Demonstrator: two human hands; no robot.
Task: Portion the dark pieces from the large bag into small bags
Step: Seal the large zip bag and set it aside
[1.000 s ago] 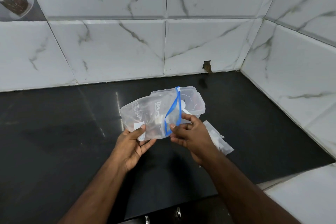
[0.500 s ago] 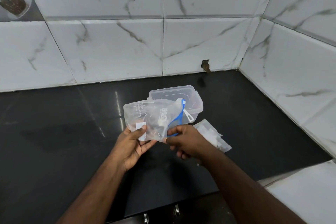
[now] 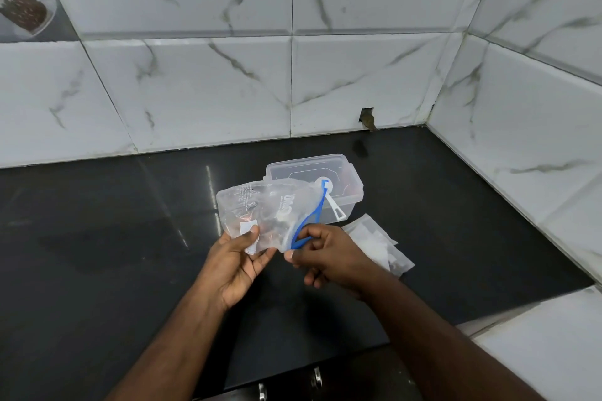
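Note:
I hold a large clear bag [image 3: 270, 208] with a blue zip strip above the black counter. Dark pieces show faintly through its lower part. My left hand [image 3: 237, 265] grips its bottom edge, thumb on a white label. My right hand [image 3: 329, 257] pinches the blue zip end at the bag's mouth, which gapes slightly. A pile of small clear bags [image 3: 381, 246] lies flat on the counter just right of my right hand.
A clear lidded plastic box [image 3: 345, 169] with a white scoop on its lid stands behind the large bag. White marble-tiled walls close the back and right side. The black counter [image 3: 114, 238] ends at a front edge near my forearms.
My right hand has slid down along the blue zip strip toward me, and the bag's mouth has bent from upright to slanting. My left hand has stayed in place.

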